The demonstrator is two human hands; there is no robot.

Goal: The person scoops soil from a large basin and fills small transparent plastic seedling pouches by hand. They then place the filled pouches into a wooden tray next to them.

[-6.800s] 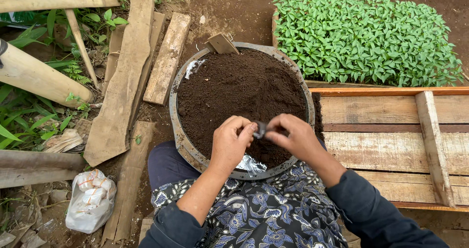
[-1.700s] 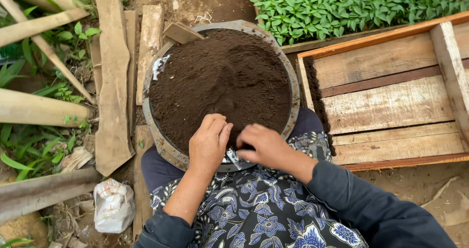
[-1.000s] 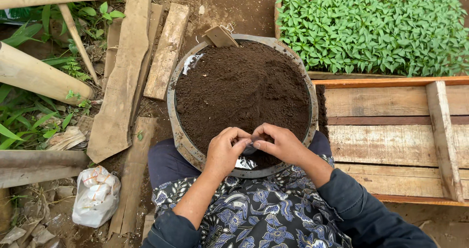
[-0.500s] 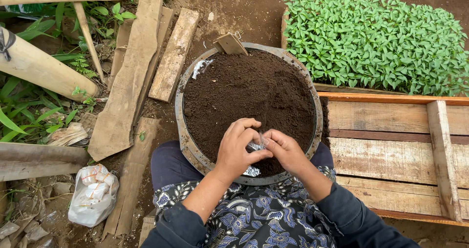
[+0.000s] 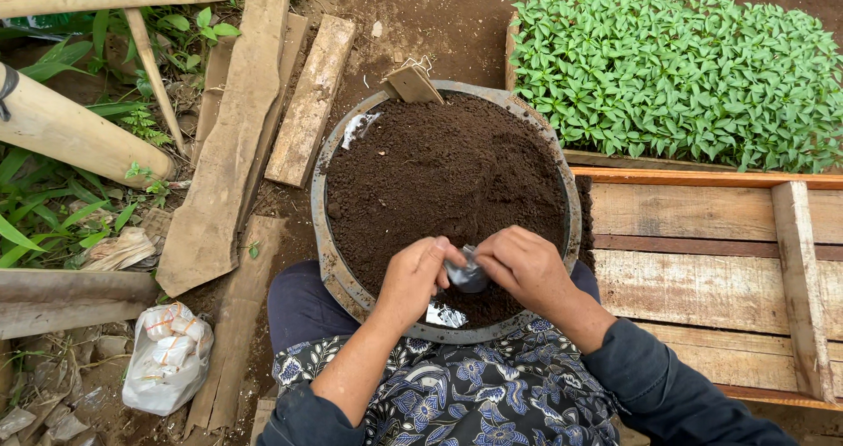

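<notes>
Small plastic bag (image 5: 465, 273) pinched between both hands, left hand (image 5: 413, 279) and right hand (image 5: 525, 266), above basin (image 5: 327, 253) of dark soil (image 5: 439, 169). Seedling bed (image 5: 676, 68) at two o'clock, farther off.

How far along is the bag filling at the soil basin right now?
Done: nothing finished shows; the wooden tray on the right holds no filled bags. In hand: left hand and right hand pinch one small plastic bag over the basin of dark soil. Left: more clear plastic lies by the near rim; the basin looks full.
</notes>
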